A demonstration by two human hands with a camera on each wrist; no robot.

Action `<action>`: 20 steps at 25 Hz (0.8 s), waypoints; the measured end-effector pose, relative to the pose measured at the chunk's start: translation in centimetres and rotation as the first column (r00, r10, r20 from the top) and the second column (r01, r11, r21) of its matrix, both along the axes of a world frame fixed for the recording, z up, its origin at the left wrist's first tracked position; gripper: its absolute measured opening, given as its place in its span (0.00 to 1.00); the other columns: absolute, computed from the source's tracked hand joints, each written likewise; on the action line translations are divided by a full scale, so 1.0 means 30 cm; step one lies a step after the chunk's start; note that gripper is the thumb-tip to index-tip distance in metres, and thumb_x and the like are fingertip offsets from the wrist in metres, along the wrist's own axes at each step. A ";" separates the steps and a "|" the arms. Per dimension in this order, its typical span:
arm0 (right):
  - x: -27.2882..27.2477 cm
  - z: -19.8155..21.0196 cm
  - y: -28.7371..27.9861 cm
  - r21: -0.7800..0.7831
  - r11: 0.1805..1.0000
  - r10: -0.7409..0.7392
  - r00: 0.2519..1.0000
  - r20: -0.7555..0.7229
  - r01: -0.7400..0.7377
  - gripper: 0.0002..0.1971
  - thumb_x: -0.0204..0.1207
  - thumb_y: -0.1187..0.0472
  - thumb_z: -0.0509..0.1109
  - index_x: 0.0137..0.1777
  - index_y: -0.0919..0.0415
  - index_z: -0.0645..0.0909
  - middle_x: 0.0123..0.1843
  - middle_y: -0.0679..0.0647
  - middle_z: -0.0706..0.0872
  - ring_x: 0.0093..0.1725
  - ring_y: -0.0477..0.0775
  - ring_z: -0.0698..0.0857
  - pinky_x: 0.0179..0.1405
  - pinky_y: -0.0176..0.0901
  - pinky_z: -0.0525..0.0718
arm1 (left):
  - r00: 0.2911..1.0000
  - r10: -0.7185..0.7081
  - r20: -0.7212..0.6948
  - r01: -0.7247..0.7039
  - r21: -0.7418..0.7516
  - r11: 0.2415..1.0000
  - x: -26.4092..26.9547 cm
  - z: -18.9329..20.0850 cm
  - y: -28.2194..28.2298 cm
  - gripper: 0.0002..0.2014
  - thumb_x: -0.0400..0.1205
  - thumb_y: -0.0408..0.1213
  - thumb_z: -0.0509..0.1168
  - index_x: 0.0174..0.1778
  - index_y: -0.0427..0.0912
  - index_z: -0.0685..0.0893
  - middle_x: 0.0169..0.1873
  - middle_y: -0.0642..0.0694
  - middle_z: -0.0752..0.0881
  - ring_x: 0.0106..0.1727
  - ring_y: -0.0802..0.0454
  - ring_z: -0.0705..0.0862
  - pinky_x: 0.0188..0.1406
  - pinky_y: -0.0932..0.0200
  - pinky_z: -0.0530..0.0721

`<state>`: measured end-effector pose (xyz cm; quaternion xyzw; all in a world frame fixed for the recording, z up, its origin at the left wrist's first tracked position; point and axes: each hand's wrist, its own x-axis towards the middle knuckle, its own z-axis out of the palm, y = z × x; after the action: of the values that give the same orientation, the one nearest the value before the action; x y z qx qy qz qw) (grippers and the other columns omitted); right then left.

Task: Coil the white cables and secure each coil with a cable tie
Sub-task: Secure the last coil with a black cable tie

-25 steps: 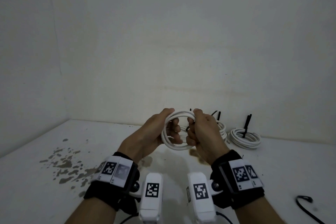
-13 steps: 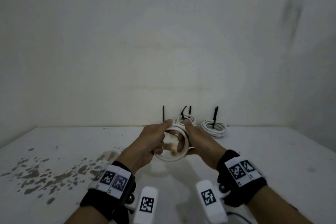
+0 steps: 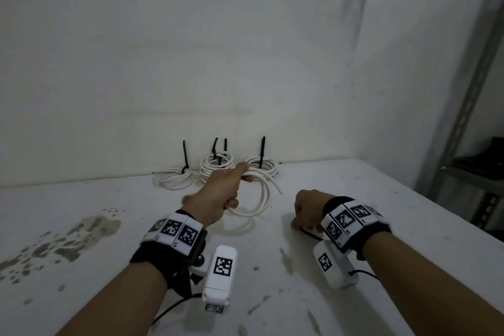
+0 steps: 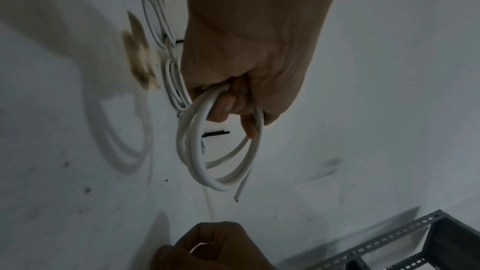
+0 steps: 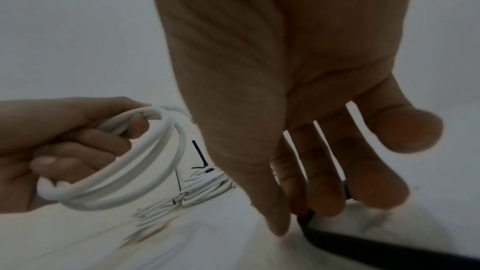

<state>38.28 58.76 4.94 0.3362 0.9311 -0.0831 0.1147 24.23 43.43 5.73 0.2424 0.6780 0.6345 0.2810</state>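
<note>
My left hand (image 3: 221,194) grips a loose coil of white cable (image 3: 263,199) just above the white table (image 3: 381,213); one cut end sticks out to the right. The left wrist view shows the fingers wrapped round the coil (image 4: 197,161). My right hand (image 3: 305,207) is down on the table to the right of the coil. Its fingers (image 5: 322,198) curl onto the end of a black cable tie (image 5: 363,247), with the thumb held away. The tie (image 3: 309,233) runs back under that wrist.
Three tied white coils (image 3: 174,179) (image 3: 216,165) (image 3: 261,165) lie against the back wall, black tie tails sticking up. A grey metal shelf upright (image 3: 463,90) stands at the right. Dark stains (image 3: 68,240) mark the table's left side.
My right hand has let go of the coil and dropped to the black cable tie on the table at right. The left hand alone now holds the coil, which has loosened.
</note>
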 end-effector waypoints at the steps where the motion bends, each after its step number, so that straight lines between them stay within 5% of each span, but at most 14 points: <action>1: 0.006 -0.010 0.012 0.013 1.000 -0.014 1.000 -0.023 0.014 0.15 0.77 0.51 0.74 0.40 0.60 0.75 0.40 0.55 0.82 0.36 0.57 0.82 0.47 0.50 0.89 | 1.000 0.000 0.001 0.000 -0.003 1.000 0.006 -0.004 0.010 0.19 0.85 0.51 0.64 0.39 0.38 0.87 0.22 0.51 0.58 0.22 0.54 0.57 0.17 0.63 0.60; 5: 0.019 -0.011 0.018 -0.012 0.999 -0.039 0.997 -0.073 0.039 0.12 0.79 0.56 0.71 0.38 0.61 0.76 0.37 0.56 0.81 0.37 0.58 0.84 0.39 0.45 0.86 | 1.000 -0.002 0.014 0.002 -0.017 1.000 0.014 -0.021 0.019 0.19 0.85 0.52 0.64 0.40 0.39 0.88 0.22 0.51 0.59 0.22 0.54 0.58 0.18 0.63 0.62; 7: 0.016 0.017 0.000 -0.144 0.989 -0.079 0.958 -0.275 0.041 0.11 0.80 0.58 0.71 0.43 0.67 0.83 0.36 0.60 0.87 0.30 0.56 0.85 0.30 0.44 0.86 | 1.000 0.007 0.010 -0.006 -0.027 1.000 0.009 -0.027 0.017 0.20 0.84 0.52 0.65 0.41 0.38 0.88 0.22 0.51 0.59 0.22 0.54 0.59 0.18 0.62 0.63; 12: -0.017 0.138 -0.101 -0.372 0.923 -0.212 0.668 -0.713 -0.103 0.12 0.81 0.62 0.67 0.43 0.72 0.85 0.37 0.66 0.89 0.26 0.56 0.84 0.20 0.41 0.79 | 0.998 0.061 0.016 -0.061 -0.033 0.998 -0.036 -0.034 -0.010 0.20 0.84 0.53 0.65 0.42 0.38 0.88 0.21 0.51 0.60 0.22 0.54 0.60 0.19 0.62 0.64; 16: -0.063 0.180 -0.237 -0.544 0.724 -0.243 0.582 -0.776 -0.424 0.10 0.84 0.63 0.68 0.43 0.66 0.83 0.36 0.61 0.87 0.34 0.60 0.87 0.26 0.45 0.81 | 0.994 0.111 0.011 -0.111 -0.013 0.994 -0.081 -0.018 -0.075 0.18 0.84 0.51 0.66 0.36 0.41 0.83 0.19 0.50 0.62 0.21 0.53 0.61 0.18 0.63 0.65; 20: -0.124 0.177 -0.332 -0.530 0.620 -0.234 0.508 -0.829 -0.579 0.10 0.84 0.66 0.67 0.40 0.65 0.81 0.36 0.62 0.86 0.34 0.59 0.87 0.28 0.47 0.82 | 0.978 0.204 -0.034 -0.205 -0.029 0.978 -0.156 0.002 -0.192 0.19 0.82 0.54 0.66 0.37 0.41 0.80 0.17 0.51 0.63 0.19 0.53 0.63 0.21 0.62 0.65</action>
<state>34.55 48.79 10.25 0.0614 0.7658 -0.6041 -0.2115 19.54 37.67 5.80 0.1766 0.7138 0.6450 0.2079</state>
